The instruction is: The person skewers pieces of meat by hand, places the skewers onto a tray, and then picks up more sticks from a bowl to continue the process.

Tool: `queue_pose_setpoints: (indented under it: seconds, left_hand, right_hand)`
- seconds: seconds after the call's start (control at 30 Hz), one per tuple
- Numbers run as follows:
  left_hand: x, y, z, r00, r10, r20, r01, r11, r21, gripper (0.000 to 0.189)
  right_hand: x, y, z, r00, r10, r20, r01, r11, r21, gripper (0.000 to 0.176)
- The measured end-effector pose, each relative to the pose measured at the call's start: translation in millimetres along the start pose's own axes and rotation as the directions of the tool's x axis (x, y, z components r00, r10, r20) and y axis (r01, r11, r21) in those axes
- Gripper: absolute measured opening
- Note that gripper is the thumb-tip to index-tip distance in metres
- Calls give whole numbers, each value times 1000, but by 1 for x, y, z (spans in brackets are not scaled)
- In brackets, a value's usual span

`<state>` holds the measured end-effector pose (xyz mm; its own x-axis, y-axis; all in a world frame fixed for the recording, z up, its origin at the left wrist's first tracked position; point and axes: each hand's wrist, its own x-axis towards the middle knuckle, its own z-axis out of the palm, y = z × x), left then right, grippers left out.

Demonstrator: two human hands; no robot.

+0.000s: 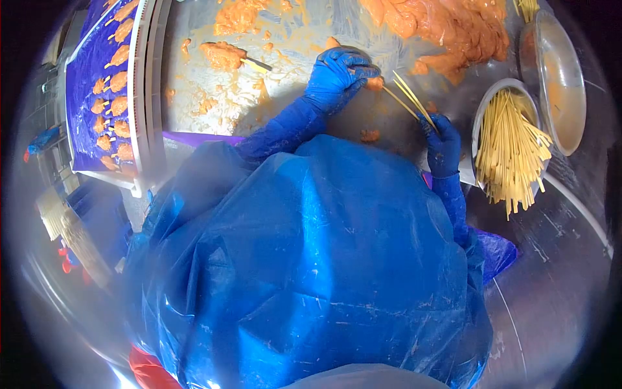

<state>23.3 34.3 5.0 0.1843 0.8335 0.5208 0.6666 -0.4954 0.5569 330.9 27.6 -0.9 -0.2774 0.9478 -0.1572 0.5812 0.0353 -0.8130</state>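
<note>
Blue gloves cover both hands. My left hand is closed around a piece of orange marinated meat, which shows at its fingertips over the metal table. My right hand grips several thin wooden skewers that point up and to the left. One skewer's tip reaches the meat by my left hand; the others stand apart from it. Left of my left hand, a finished meat skewer lies on the table.
A tray lined with purple film holds several meat skewers at the left. Marinated meat is piled on the metal table at the back. At the right stand a container of skewers and a metal bowl.
</note>
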Motion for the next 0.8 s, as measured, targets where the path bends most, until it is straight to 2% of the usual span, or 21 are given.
queue_pose_setpoints:
  seconds: [0.1, 0.17, 0.27, 0.4, 0.47, 0.57, 0.67, 0.8]
  left_hand:
    - [1, 4, -3, 1000, -1, -15, 2, 999, 33, 25]
    - [2, 4, -3, 1000, -3, -3, 3, 999, 34, 24]
    - [2, 3, -2, 1000, 12, -16, -12, 1000, 16, 23]
    - [2, 0, 2, 1000, -4, 23, 4, 1000, -19, 23]
    - [-4, -5, 9, 1000, 19, -15, -18, 998, 58, 26]
    - [-6, -5, 7, 999, 34, -21, -34, 999, 36, 30]
    - [-5, -6, 7, 1000, 21, -7, -21, 1000, 23, 31]
    - [-6, -2, 5, 1000, 9, 23, -11, 998, 58, 26]
  right_hand:
    - [1, 9, 3, 998, -58, -38, 59, 998, 23, 27]
    - [2, -2, 2, 998, -62, -20, 63, 996, 57, 18]
    - [3, 0, 2, 998, -64, -18, 66, 995, 74, 16]
    - [4, -7, 6, 999, -6, -48, 11, 994, 111, 25]
    - [7, -26, 1, 1000, -20, 10, 21, 998, -61, 16]
    - [8, -24, 2, 994, -101, -36, 98, 993, -71, 17]
    - [6, -30, -1, 996, -64, -58, 61, 996, -62, 16]
    - [8, -33, -3, 995, -98, -22, 95, 991, -91, 17]
